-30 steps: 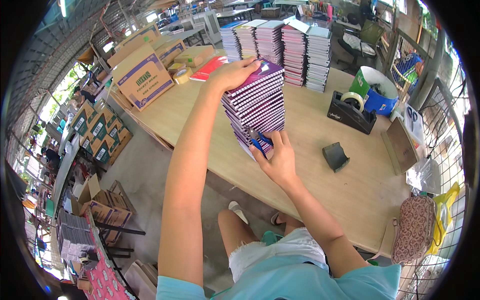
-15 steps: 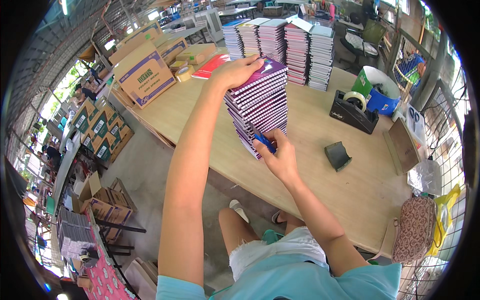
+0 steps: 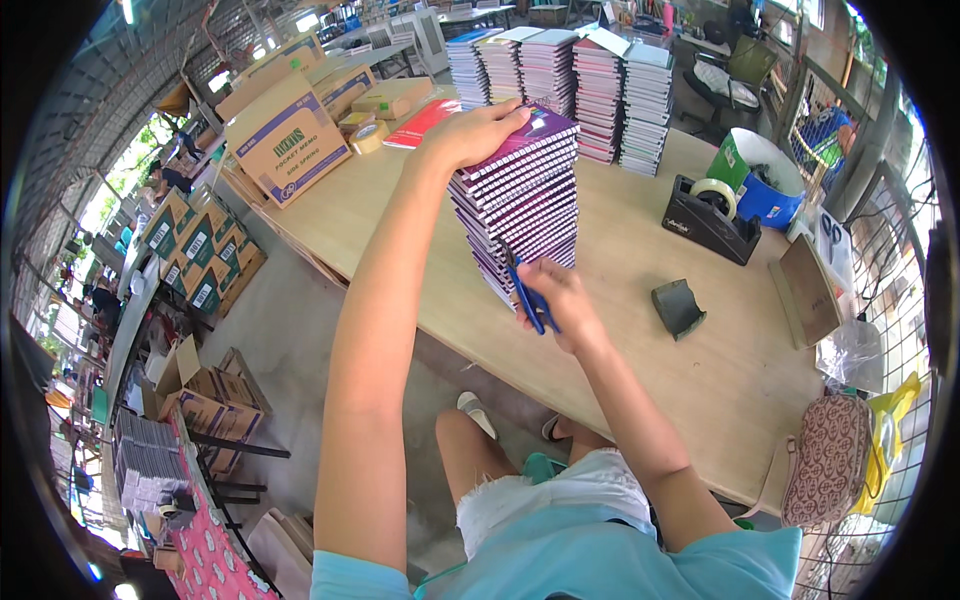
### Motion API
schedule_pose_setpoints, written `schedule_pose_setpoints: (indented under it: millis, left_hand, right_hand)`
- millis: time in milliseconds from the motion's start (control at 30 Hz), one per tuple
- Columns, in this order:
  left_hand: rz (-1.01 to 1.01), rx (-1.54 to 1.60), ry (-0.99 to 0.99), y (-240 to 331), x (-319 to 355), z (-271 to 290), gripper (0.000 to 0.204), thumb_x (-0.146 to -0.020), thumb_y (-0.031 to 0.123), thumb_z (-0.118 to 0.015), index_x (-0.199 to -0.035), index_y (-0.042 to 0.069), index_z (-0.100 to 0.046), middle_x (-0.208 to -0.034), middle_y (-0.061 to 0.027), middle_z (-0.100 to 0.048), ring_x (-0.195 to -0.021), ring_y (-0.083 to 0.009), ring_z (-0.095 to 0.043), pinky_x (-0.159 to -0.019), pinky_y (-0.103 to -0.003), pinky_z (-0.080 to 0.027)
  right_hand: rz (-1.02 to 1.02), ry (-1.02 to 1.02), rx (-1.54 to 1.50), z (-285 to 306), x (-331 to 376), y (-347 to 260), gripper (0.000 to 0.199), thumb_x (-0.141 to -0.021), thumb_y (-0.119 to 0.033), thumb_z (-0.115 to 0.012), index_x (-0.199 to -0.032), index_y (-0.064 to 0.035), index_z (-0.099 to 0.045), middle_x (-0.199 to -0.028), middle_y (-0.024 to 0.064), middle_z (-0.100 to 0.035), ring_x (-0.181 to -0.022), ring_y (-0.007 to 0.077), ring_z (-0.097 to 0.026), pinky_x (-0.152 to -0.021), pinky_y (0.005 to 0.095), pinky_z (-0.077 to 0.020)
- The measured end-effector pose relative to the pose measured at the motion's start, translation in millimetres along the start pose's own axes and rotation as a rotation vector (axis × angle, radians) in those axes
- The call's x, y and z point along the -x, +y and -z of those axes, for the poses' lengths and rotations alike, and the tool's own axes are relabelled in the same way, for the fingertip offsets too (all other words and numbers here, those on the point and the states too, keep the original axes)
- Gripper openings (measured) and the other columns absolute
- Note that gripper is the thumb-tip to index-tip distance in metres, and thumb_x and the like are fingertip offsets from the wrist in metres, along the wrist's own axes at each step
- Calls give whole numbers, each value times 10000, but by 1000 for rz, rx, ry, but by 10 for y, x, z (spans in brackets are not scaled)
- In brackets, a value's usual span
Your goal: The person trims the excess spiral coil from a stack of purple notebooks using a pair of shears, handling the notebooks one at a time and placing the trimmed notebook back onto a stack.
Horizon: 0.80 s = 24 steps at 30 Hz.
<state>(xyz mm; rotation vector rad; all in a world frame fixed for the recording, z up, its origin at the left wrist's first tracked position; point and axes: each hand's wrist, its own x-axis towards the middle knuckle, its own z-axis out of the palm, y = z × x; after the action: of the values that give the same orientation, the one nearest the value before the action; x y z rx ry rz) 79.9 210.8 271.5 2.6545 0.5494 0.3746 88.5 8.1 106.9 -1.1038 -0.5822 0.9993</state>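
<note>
A tall stack of spiral-bound notebooks (image 3: 525,210) with purple covers stands on the table (image 3: 620,390), its white spiral edges toward me. My left hand (image 3: 478,137) lies on the top cover with its fingers stretched across it. Low against the spiral side, my right hand (image 3: 563,305) is closed around blue-handled pliers (image 3: 522,290). Their dark jaws point up at the spirals of the lower notebooks. Whether the jaws touch a wire is too small to tell.
Behind the stack stand several more notebook piles (image 3: 598,105) and a red notebook (image 3: 425,122). Cardboard boxes (image 3: 290,145) and a tape roll (image 3: 369,137) are at the left. To the right are a tape dispenser (image 3: 710,220), a dark curved piece (image 3: 679,309), a bucket (image 3: 765,185) and a patterned bag (image 3: 828,460).
My right hand has turned and shifted slightly, so more of the pliers' blue handles shows, spread apart. My left hand stays on top of the stack.
</note>
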Motion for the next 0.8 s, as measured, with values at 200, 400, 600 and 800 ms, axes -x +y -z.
schedule_pose_setpoints:
  millis: [200,400,600,800]
  left_hand:
    - [-5,27,7,-67,15,8,712,-956,678,-376,-1486,209,-458,-1482,-143,-488,-1376,-342,-450,-1129,-391,-338]
    - [8,-39,1,63,64,26,715,-959,671,-375,-1491,198,-449,-1483,-137,-489,-1375,-338,-452,-1132,-390,-334]
    - [-23,8,1,-19,36,8,687,-975,639,-377,-1494,193,-442,-1484,-134,-489,-1377,-339,-448,-1136,-392,-331]
    - [-40,17,-8,-47,3,-10,680,-980,631,-378,-1496,192,-436,-1489,-143,-480,-1386,-341,-438,-1141,-392,-328]
  right_hand:
    - [733,421,869,-153,183,71,332,-841,-255,-735,-969,22,-603,-835,182,-642,-837,355,-638,-748,429,-503]
    - [377,262,662,-43,121,-5,314,-865,-238,-708,-977,30,-588,-856,180,-633,-812,378,-631,-731,431,-508]
    - [603,330,788,-64,177,118,342,-840,-241,-728,-988,34,-587,-968,214,-610,-879,377,-618,-768,438,-506]
    - [707,446,988,-134,168,224,345,-841,-255,-733,-986,25,-592,-942,201,-610,-875,350,-624,-764,438,-508]
